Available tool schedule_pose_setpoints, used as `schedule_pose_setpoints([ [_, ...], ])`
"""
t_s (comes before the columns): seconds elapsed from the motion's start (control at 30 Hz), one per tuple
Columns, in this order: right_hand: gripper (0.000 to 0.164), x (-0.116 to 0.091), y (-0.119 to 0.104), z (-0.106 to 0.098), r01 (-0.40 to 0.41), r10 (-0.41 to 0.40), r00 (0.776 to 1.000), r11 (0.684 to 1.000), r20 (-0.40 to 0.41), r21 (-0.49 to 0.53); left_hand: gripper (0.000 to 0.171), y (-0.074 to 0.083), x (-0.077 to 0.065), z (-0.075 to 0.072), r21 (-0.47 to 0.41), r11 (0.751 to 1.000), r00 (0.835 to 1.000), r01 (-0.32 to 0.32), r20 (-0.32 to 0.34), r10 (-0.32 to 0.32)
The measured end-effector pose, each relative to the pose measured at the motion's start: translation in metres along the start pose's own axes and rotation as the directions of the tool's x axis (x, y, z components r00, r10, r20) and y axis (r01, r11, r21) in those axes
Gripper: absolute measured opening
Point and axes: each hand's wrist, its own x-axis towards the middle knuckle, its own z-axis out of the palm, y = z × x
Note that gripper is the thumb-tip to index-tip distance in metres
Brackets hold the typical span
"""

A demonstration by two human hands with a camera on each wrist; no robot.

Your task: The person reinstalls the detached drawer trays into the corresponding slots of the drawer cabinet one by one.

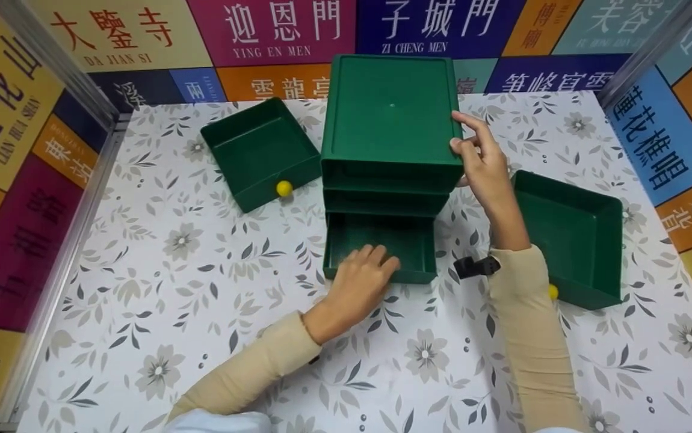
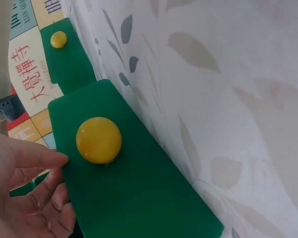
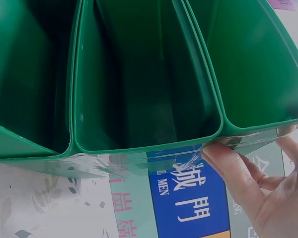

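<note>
A green cabinet [image 1: 391, 108] stands at the back middle, with its two upper slots open and drawerless. Its bottom drawer [image 1: 424, 278] is pulled partly out, and its front carries a round yellow knob [image 2: 99, 140]. My left hand [image 1: 361, 279] is over that drawer's front rim, fingers loosely bent above the inside. In the left wrist view its thumb [image 2: 57, 159] is right at the rim. My right hand [image 1: 484, 159] rests against the cabinet's right side, with thumb and forefinger at the top edge. The right wrist view shows its thumb [image 3: 233, 171] on the side wall.
One loose green drawer [image 1: 256, 156] lies left of the cabinet, its yellow knob [image 1: 284, 189] facing front. Another drawer [image 1: 580, 234] lies right, partly behind my right sleeve [image 1: 526, 325]. A floral cloth [image 1: 159, 373] covers the table, and printed panels [image 1: 274, 36] enclose it.
</note>
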Motion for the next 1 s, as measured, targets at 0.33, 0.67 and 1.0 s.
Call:
schedule_pose_setpoints([
  [0.33,0.040,0.001,0.000,0.001,0.004,-0.004,1.000,1.000,0.000,0.000,0.015,-0.001,0.001,0.003,0.005,1.000,1.000,-0.002,-0.003,0.002],
  [0.67,0.041,0.002,0.002,0.001,0.007,-0.007,1.000,1.000,-0.003,-0.016,0.015,-0.002,0.005,0.003,-0.005,1.000,1.000,0.019,0.018,-0.019],
  [1.0,0.040,0.001,0.001,0.001,-0.005,0.005,1.000,1.000,-0.007,-0.006,0.016,-0.010,0.014,0.006,0.003,0.999,0.998,0.046,0.039,-0.046],
])
